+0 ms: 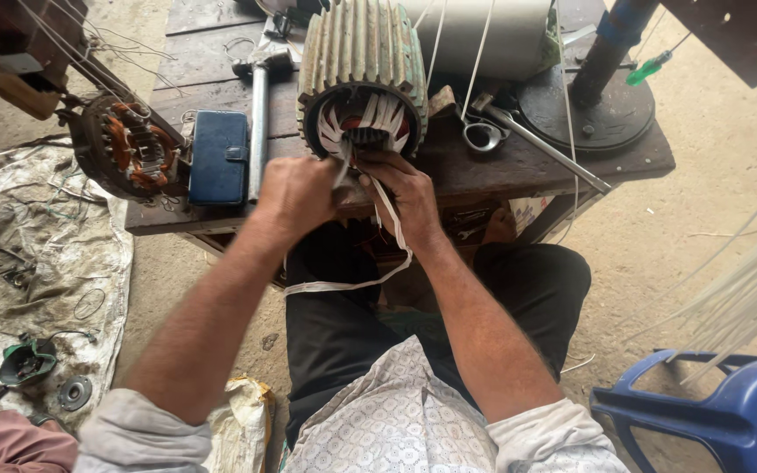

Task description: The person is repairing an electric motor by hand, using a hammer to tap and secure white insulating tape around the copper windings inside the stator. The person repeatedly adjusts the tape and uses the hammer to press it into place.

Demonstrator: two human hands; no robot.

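Because the ribbed motor stator (363, 66) lies on the surface (484, 171) with its bore facing the person, the left hand (295, 194) and right hand (400, 188) both pinch white insulation strips (392, 223) at its mouth (slack loops down).

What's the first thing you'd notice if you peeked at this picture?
Probably the big ribbed motor housing lying on the wooden workbench, its open end stuffed with white strips. Right in front of it, the left hand and right hand work at that opening, with a white tape dangling below them. A smaller stator with copper coils sits at the bench's left edge.
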